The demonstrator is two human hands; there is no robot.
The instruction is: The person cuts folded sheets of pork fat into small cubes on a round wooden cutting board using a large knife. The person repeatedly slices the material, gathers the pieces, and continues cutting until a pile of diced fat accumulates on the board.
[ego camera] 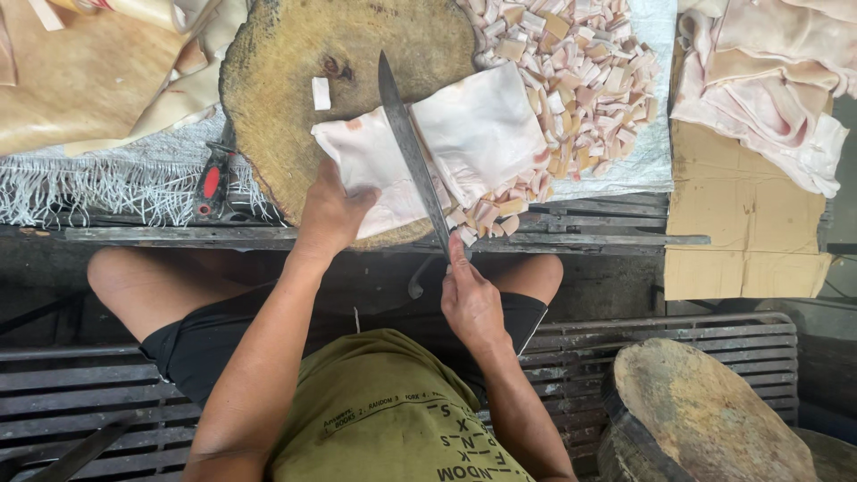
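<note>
Slab of pale fatty skin (464,134): lies flat on the near half of the round wooden chopping block (295,62), its near edge hanging slightly over the block's rim.
Knife (411,152): long dark blade laid across the slab, tip pointing away from the person, edge resting on the slab and splitting it into a left and a right part.
Right hand (471,299): closed around the knife's handle at the near rim of the block, forefinger stretched forward along the blade's base.
Left hand (332,212): palm down, fingers loosely curled, pressing the left part of the slab just beside the blade; it grips nothing.
Cut pieces (580,80): a heap of small pink-and-cream squares to the right of the block, some touching the slab's right edge; one loose piece (321,93) sits alone on the block.
White woven sheet (656,152): under the heap.
Uncut slabs (768,80): piled at far right, over cardboard (741,232).
Red-handled tool (211,183): left of the block, on the fringed cloth (107,178).
Second wooden block (705,419): near right, well apart.
</note>
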